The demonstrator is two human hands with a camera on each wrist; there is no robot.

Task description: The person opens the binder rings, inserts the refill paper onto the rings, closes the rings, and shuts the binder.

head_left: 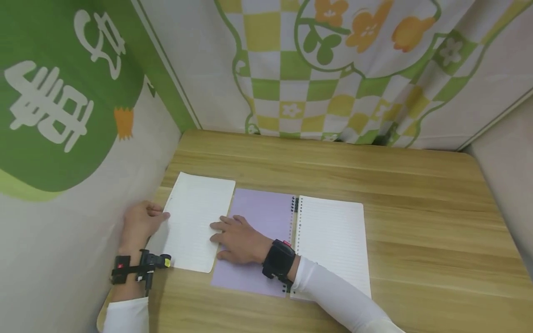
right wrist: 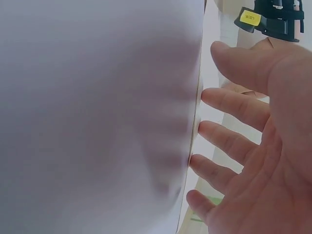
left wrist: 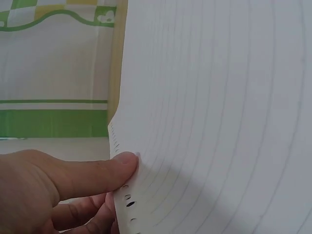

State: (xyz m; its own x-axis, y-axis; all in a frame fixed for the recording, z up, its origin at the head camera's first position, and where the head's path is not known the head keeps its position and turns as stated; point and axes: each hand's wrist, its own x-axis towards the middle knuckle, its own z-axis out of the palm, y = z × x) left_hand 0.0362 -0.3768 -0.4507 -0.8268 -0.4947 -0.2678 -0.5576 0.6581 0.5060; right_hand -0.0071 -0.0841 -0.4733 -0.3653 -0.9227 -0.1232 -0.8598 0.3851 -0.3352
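A white lined sheet (head_left: pixel 197 208) with punched holes along its left edge lies at the table's left. My left hand (head_left: pixel 140 222) pinches that holed edge; in the left wrist view the thumb presses on top, other fingers behind, and the paper (left wrist: pixel 204 97) bends up there. My right hand (head_left: pixel 244 240) lies with fingers spread, fingertips on the sheet's right edge and palm above a purple notebook cover (head_left: pixel 264 203). Right of the cover is a stack of lined pages (head_left: pixel 333 249) in the opened notebook. Black binding rings (head_left: pixel 296 204) show between cover and pages.
The wooden table (head_left: pixel 437 231) stretches to the right. A printed cloth wall (head_left: pixel 54 115) stands close by the left hand, and a checkered curtain (head_left: pixel 291 92) hangs behind the table. Each wrist wears a strapped black device (head_left: pixel 280 259).
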